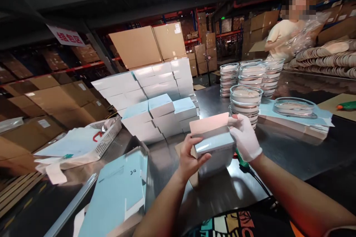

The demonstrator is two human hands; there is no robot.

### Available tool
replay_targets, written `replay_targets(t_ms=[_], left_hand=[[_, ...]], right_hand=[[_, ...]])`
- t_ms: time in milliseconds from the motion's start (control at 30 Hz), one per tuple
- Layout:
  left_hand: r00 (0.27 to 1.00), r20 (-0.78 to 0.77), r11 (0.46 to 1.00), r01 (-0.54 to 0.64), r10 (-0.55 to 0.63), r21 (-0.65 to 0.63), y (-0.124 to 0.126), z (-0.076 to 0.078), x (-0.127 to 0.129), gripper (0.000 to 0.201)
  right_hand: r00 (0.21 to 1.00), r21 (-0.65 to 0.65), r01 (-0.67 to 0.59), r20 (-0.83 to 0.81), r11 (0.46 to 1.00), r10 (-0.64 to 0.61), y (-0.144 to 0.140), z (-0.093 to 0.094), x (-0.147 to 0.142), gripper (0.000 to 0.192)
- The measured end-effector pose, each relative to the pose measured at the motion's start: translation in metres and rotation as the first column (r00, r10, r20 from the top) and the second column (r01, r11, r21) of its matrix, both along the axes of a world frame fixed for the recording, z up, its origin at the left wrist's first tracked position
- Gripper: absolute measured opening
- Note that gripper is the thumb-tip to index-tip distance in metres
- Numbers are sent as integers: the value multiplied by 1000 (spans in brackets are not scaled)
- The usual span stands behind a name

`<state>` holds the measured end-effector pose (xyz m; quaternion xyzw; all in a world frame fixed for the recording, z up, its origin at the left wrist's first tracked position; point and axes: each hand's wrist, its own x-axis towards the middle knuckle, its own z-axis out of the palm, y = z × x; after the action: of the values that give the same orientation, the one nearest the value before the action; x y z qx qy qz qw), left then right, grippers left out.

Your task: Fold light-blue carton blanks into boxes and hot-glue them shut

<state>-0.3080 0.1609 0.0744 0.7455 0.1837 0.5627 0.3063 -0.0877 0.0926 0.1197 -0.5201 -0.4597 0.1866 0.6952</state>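
My bare left hand [187, 159] grips the left side of a small white carton [214, 148], thumb and fingers spread along its edges. One end flap of the carton stands up and looks pinkish. My right hand [246, 139], in a white glove, pinches the carton's upper right corner by that flap. Whatever is inside the carton is hidden. Just below my right hand lies a green-handled tool [243, 162] with a black cord, partly covered. Behind the carton rise stacks of closed white boxes [164, 114].
Stacked clear round dishes [246, 98] stand at the back right, near one lying on blue sheets [294, 109]. A pile of light-blue sheets [116, 189] lies front left, beside a white basket [108, 142]. A co-worker [286, 33] stands behind the metal table [292, 152].
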Motion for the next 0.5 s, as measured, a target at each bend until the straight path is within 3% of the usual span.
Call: replay_targets(t_ms=[67,100,167,200,233,267,400,500], left_hand=[[995,80,997,-63,65,-36,2,9,-6,54],[988,124,995,-85,92,-59,2,14,-8,53],[972,196,987,-109,131,-118,4,22,-12,54],[965,217,981,-115,147,-154,5,25,-14,56],[960,230,974,-115,160,-194,6,27,-16,59],[957,238,966,-109,166,-235,7,28,-17,63],[953,251,935,-76,171,-347,9,27,-22,70],[949,254,923,-83,189,-376,5,30,-23,65]], right_hand=[[981,-162,76,188,984,-45,4,-9,21,50],[941,-307,165,335,937,-55,5,-16,31,51],[829,-577,345,557,740,48,7,-33,46,55],[798,-661,396,591,637,118,8,-43,51,60],[790,-713,413,590,566,166,8,-53,54,67],[796,-740,409,576,534,189,8,-63,56,77],[828,-761,366,529,536,185,5,-94,62,120],[843,-718,336,518,610,145,2,-103,65,127]])
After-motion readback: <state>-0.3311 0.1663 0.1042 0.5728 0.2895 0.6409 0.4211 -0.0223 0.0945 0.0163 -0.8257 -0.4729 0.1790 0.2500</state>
